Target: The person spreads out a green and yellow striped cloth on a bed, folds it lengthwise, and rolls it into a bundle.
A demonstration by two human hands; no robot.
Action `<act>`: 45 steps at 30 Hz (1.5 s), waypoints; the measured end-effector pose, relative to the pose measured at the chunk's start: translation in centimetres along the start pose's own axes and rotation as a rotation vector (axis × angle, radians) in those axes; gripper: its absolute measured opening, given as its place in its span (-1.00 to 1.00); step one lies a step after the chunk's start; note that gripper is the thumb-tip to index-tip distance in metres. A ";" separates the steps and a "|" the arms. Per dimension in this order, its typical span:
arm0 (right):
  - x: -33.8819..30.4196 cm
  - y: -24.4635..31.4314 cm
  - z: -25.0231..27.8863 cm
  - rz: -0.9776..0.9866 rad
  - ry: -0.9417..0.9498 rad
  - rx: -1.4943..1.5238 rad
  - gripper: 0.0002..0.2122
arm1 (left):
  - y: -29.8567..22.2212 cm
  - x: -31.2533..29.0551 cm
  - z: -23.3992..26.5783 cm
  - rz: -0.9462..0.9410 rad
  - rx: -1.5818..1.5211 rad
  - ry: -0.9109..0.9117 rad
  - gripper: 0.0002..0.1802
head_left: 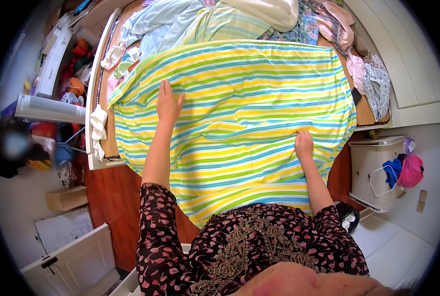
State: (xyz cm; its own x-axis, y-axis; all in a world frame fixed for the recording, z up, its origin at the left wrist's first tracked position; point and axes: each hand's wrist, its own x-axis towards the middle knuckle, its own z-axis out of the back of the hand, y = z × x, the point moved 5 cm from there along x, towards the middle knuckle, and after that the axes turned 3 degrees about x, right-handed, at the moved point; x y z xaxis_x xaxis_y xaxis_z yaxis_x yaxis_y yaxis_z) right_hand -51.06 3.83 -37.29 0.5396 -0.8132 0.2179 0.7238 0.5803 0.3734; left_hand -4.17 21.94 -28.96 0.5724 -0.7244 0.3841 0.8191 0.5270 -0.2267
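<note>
A large striped sheet point(240, 113) in yellow, green, blue and white is spread over the near part of the bed. Its front edge hangs down toward my body, and small wrinkles cross its middle. My left hand point(169, 103) lies flat on the left part of the cloth, fingers stretched out and thumb apart. On the right, my right hand point(304, 144) is closed at the sheet, its fingers curled with the fabric at them; the fingertips are hidden.
Rumpled bedding point(165, 24) and a cream quilt point(274, 12) are heaped at the back. Clothes point(375, 84) lie at the bed's right end, a white cloth point(98, 129) at its left corner. A white cabinet point(378, 167) stands right; a cardboard box point(67, 198) stands left.
</note>
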 end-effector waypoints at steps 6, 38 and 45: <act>0.2 -0.6 -1.4 -0.051 0.013 0.069 -0.88 | -2.1 10.3 -2.0 -0.114 0.220 0.164 0.19; 10.3 11.1 0.5 0.532 0.929 -0.128 -0.25 | -11.7 -17.9 21.3 -0.517 -0.302 -0.134 -0.33; 9.2 11.6 16.5 0.525 0.470 0.229 -0.64 | -10.4 -21.3 25.3 -0.330 -0.174 -0.103 -0.51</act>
State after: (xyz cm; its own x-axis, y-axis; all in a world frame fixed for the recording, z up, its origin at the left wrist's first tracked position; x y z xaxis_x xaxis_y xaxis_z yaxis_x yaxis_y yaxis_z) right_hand -44.80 2.41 -16.08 0.9545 -0.2968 0.0302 0.2393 0.8223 0.5164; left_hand -25.88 43.11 -12.17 0.2776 -0.7894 0.5476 0.9579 0.1837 -0.2208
